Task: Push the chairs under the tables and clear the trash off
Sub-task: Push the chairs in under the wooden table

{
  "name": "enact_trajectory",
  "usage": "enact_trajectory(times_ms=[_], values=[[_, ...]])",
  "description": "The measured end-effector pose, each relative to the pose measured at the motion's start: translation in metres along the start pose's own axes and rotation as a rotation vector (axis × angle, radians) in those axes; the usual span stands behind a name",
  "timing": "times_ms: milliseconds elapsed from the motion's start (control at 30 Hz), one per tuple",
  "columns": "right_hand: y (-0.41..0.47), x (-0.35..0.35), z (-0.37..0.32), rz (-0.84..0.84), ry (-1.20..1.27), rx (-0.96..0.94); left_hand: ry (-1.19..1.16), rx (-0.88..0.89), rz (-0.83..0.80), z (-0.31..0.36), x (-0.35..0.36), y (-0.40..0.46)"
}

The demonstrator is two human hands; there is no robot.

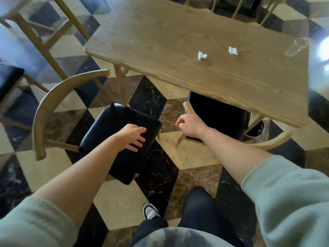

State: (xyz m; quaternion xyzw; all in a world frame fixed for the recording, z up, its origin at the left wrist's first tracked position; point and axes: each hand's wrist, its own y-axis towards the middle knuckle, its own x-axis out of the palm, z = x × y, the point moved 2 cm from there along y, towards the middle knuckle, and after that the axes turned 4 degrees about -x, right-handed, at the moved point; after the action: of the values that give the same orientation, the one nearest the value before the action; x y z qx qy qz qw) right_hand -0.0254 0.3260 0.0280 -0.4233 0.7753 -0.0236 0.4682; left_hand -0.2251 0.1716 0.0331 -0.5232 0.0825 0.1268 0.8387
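A wooden table fills the upper middle. Two crumpled white tissues lie on it, one left of the other, with a clear glass at its right end. A chair with a black seat and a curved wooden backrest stands out from the table, turned sideways. My left hand hovers over that seat, fingers spread. A second black-seated chair sits partly under the table. My right hand is closed on the end of its wooden armrest.
More wooden chairs stand at the left and behind the table. A dark round bin shows under the table's right end. The floor is a checkered marble pattern. My legs and a shoe are at the bottom.
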Motion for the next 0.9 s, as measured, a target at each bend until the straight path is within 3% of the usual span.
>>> enact_trajectory(times_ms=[367,467,633,767,900], values=[[0.128,0.078,-0.164,-0.157,0.044,-0.116,0.01,-0.045,0.267,-0.026,-0.184,0.041],[0.162,0.111,-0.211,-0.282,0.072,-0.147,0.225,-0.053,0.384,-0.026,-0.24,0.041],[0.218,0.16,-0.294,-0.367,0.129,-0.163,0.469,0.102,0.689,-0.014,-0.342,0.076],[0.245,0.217,-0.351,-0.526,0.169,-0.13,0.577,0.103,0.561,-0.004,-0.397,0.134],[0.273,0.282,-0.394,-0.598,0.376,0.073,0.601,0.298,0.272,0.017,-0.408,0.205]])
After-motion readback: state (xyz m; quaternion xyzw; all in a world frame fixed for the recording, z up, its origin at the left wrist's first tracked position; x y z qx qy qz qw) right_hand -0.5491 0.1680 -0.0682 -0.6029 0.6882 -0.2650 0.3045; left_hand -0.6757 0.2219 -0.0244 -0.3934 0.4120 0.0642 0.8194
